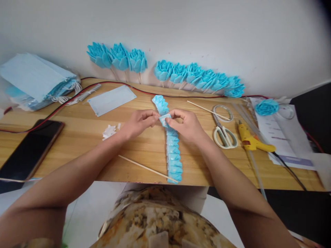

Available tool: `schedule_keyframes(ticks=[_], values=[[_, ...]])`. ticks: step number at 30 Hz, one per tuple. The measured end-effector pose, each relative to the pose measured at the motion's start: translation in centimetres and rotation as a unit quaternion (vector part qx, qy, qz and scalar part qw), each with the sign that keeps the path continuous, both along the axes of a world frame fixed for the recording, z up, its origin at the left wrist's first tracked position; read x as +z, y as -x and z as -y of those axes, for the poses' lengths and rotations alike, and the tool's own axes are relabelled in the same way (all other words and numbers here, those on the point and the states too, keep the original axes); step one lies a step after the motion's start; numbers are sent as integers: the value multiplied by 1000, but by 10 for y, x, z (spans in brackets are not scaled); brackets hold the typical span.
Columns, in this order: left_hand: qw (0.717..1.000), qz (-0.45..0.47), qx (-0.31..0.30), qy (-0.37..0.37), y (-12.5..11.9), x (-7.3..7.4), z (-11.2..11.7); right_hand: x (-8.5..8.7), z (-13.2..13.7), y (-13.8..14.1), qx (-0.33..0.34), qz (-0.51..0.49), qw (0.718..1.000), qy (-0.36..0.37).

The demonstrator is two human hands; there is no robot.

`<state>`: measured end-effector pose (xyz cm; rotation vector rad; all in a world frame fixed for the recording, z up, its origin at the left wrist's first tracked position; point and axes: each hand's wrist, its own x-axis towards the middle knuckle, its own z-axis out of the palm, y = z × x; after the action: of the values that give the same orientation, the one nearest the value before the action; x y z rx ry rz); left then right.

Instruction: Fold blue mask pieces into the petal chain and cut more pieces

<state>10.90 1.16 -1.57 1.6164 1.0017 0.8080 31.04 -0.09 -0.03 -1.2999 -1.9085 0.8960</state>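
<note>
Currently, a long, light-blue pleated strip (173, 155) lies lengthwise on the pale wooden counter (85, 136), its upper part between the hands. The right hand (184, 123) has its grip pinched on a folded section (162, 120) of the strip; the left hand (142, 122) has its grip closed, fingertips on that section's left edge. A thin wooden stick (144, 167) crosses the strip's near end. Small white scraps (109, 132) lie left of it, white-handled scissors (224, 137) and a yellow glue gun (252, 139) right, blue petalled flowers (194, 73) beyond.
</note>
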Motion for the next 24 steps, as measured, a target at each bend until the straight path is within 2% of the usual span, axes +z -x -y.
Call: schedule_keyframes(ticks=[5, 16, 24], values=[[1000, 13, 13, -1, -4, -3, 1, 0, 1, 1, 11, 0, 1000, 1], [996, -18, 5, -87, -5, -8, 4, 0, 6, 8, 3, 65, 997, -41], [999, -6, -2, -48, -6, -2, 5, 1, 3, 2, 13, 28, 999, 11]])
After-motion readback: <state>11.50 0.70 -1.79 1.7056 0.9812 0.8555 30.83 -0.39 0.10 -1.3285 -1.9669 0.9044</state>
